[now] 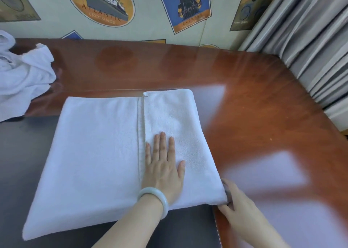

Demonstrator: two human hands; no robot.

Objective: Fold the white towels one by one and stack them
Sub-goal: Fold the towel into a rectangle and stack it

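While left hand (163, 165) presses flat on folded towel (94, 153) at tabletop's (244, 116) front edge, right hand (239, 206) grips its corner.

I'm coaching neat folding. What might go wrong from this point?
The folded flap juts past the rest of the towel at the far edge, so the next fold may come out skewed. The right hand holds only the near right corner; pulling there might shift the layers once the flat left hand lifts.
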